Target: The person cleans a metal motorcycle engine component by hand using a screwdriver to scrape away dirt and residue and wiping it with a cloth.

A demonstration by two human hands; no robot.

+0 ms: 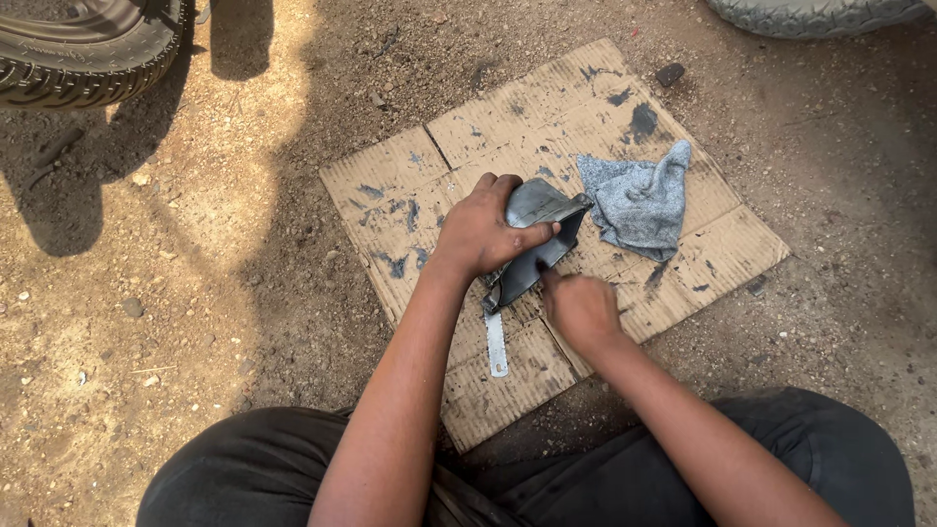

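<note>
My left hand grips a dark grey, curved plastic or rubber part and holds it against a stained cardboard sheet on the dirt. My right hand is blurred, with fingers bunched and a dark fingertip touching the lower edge of the part. A flat, pale metal strip sticks out from under the part toward me. A crumpled grey cloth lies on the cardboard just right of the part.
A tyre with tread stands at the top left and another tyre edge at the top right. Dry, stony dirt surrounds the cardboard. My dark trousers fill the bottom of the view.
</note>
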